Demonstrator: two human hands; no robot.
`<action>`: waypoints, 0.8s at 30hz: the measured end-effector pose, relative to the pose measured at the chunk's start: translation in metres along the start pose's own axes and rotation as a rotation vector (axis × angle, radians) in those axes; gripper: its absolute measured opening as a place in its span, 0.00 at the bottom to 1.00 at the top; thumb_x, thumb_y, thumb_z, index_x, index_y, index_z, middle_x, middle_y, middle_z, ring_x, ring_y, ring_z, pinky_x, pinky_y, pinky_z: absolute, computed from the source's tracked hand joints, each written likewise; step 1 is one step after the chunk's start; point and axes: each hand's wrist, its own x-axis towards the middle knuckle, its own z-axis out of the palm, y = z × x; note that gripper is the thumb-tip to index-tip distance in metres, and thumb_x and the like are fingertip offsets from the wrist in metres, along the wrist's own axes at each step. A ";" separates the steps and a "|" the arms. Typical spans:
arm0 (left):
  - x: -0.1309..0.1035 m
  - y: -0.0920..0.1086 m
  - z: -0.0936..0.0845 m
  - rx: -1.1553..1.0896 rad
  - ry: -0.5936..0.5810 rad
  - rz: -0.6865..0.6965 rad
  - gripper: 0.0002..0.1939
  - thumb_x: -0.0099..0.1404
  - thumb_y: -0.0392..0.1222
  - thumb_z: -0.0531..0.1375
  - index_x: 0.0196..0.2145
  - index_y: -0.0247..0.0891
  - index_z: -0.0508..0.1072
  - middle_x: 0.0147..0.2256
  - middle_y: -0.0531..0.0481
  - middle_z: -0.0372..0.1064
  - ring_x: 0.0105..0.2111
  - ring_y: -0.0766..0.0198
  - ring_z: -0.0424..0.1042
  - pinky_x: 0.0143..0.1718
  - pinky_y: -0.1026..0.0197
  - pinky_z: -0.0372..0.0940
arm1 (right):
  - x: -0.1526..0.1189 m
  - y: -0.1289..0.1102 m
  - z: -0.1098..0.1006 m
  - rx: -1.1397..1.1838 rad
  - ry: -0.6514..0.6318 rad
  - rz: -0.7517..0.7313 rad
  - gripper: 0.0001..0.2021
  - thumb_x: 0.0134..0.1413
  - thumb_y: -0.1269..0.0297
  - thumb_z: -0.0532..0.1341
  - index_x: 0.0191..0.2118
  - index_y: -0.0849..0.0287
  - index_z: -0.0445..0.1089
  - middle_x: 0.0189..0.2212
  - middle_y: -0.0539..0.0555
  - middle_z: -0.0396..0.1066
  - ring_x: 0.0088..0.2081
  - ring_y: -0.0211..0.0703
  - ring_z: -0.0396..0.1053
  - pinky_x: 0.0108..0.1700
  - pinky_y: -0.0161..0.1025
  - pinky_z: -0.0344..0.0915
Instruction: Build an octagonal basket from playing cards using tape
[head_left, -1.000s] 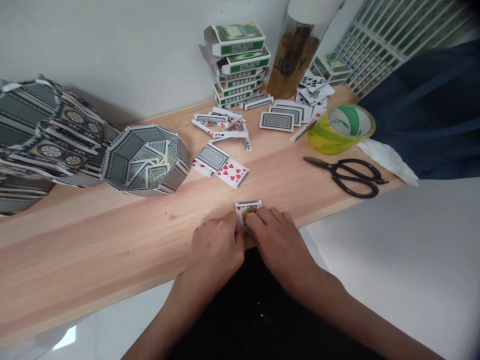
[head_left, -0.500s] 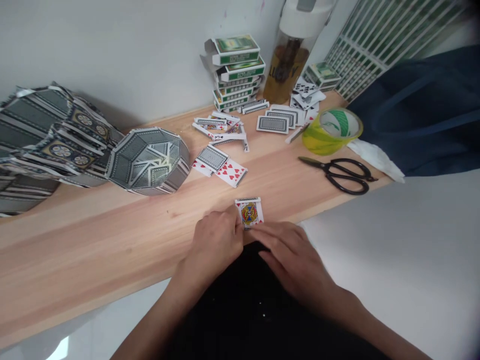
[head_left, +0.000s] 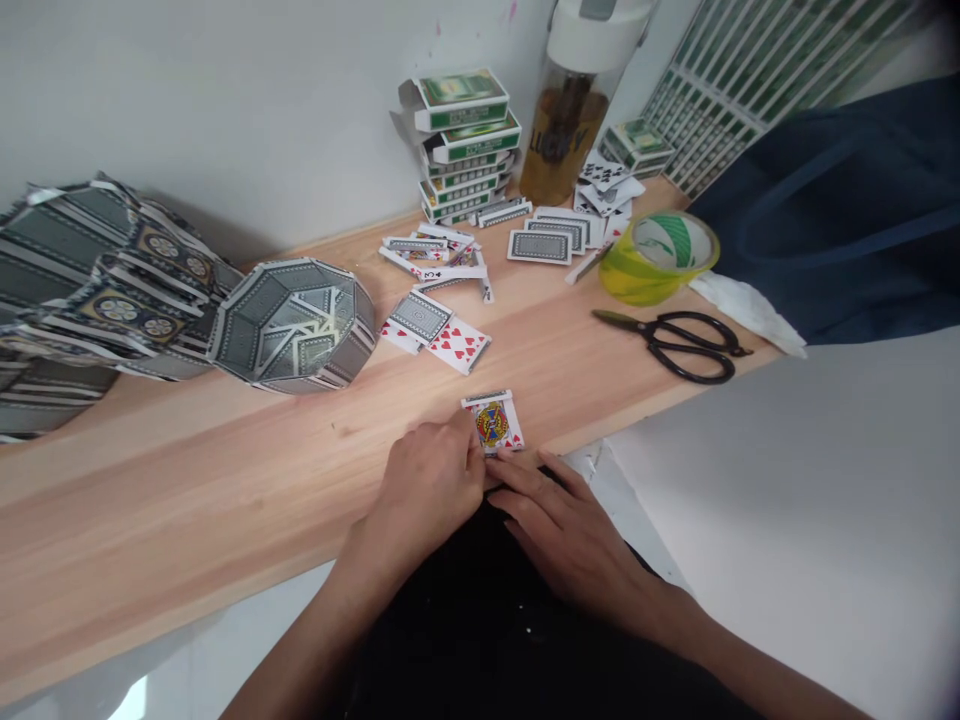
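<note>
A playing card [head_left: 491, 424] with a face figure and red hearts lies at the table's near edge, its far edge folded over into a strip. At its left side, my left hand [head_left: 435, 475] is closed, with curled fingers pressing on the card's near left corner. My right hand [head_left: 559, 515] is open, its fingers stretched out and slightly spread, the tips at the card's near edge. Part of the card's near edge is hidden by my fingers. Beyond it lie a face-down card [head_left: 421, 316] and a hearts card [head_left: 459, 344], overlapping.
An octagonal bowl made of cards [head_left: 292, 325] stands left, beside a larger card-built piece [head_left: 120, 300]. Behind are folded cards [head_left: 442, 262], stacked card boxes [head_left: 465, 140] and a bottle [head_left: 566, 140]. Scissors [head_left: 675, 343] and a yellow tape roll [head_left: 652, 270] lie right.
My right hand has shifted a little left and toward me, and its fingers are more spread. The left hand keeps its hold at the card. The view has moved slightly.
</note>
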 end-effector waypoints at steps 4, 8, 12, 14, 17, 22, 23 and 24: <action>0.000 -0.001 -0.001 0.012 -0.012 0.045 0.09 0.67 0.38 0.48 0.35 0.38 0.68 0.31 0.45 0.74 0.31 0.54 0.73 0.29 0.58 0.58 | 0.005 0.002 -0.002 0.027 0.003 -0.022 0.11 0.61 0.76 0.51 0.42 0.59 0.68 0.54 0.57 0.70 0.59 0.39 0.62 0.64 0.48 0.53; 0.000 -0.001 0.000 0.023 -0.035 0.052 0.09 0.67 0.38 0.48 0.35 0.38 0.67 0.31 0.45 0.74 0.32 0.53 0.73 0.30 0.57 0.58 | 0.008 0.005 -0.004 0.023 -0.042 -0.026 0.11 0.61 0.76 0.49 0.41 0.57 0.67 0.55 0.58 0.68 0.61 0.40 0.59 0.60 0.46 0.58; 0.000 -0.001 0.001 0.015 -0.045 0.035 0.09 0.67 0.39 0.48 0.35 0.38 0.67 0.31 0.45 0.74 0.31 0.53 0.73 0.30 0.57 0.59 | 0.006 0.007 0.000 -0.005 -0.038 -0.055 0.11 0.61 0.77 0.49 0.40 0.59 0.66 0.56 0.60 0.67 0.62 0.40 0.57 0.59 0.45 0.57; 0.001 -0.002 0.002 0.015 -0.037 0.037 0.09 0.67 0.39 0.48 0.35 0.38 0.67 0.31 0.45 0.74 0.31 0.53 0.73 0.30 0.57 0.59 | 0.006 0.008 0.002 -0.009 -0.013 -0.065 0.10 0.61 0.76 0.49 0.39 0.59 0.66 0.55 0.61 0.67 0.61 0.41 0.58 0.59 0.45 0.56; 0.002 -0.002 0.002 0.027 -0.047 0.052 0.08 0.67 0.39 0.48 0.35 0.38 0.66 0.31 0.45 0.74 0.31 0.52 0.73 0.30 0.56 0.59 | 0.008 0.009 0.002 -0.004 -0.004 -0.060 0.10 0.61 0.76 0.49 0.38 0.59 0.66 0.54 0.61 0.68 0.59 0.41 0.61 0.57 0.43 0.57; 0.002 -0.002 0.002 0.081 -0.045 0.054 0.08 0.67 0.39 0.47 0.37 0.39 0.66 0.30 0.45 0.74 0.30 0.52 0.73 0.28 0.57 0.58 | 0.015 0.008 -0.006 0.028 -0.054 -0.022 0.10 0.60 0.78 0.49 0.38 0.59 0.65 0.49 0.59 0.72 0.53 0.42 0.67 0.47 0.42 0.61; 0.002 -0.002 0.002 0.086 -0.044 0.045 0.08 0.67 0.39 0.48 0.37 0.39 0.66 0.30 0.46 0.74 0.30 0.52 0.74 0.28 0.57 0.58 | 0.017 0.008 -0.007 0.027 -0.070 -0.015 0.10 0.60 0.77 0.49 0.38 0.59 0.65 0.48 0.59 0.72 0.53 0.43 0.66 0.46 0.42 0.61; 0.002 -0.001 0.003 0.085 -0.042 0.033 0.08 0.67 0.39 0.48 0.38 0.39 0.66 0.31 0.46 0.74 0.30 0.52 0.74 0.28 0.57 0.58 | 0.018 0.008 -0.009 0.021 -0.082 -0.014 0.10 0.60 0.77 0.49 0.37 0.59 0.65 0.48 0.59 0.73 0.54 0.44 0.66 0.45 0.43 0.61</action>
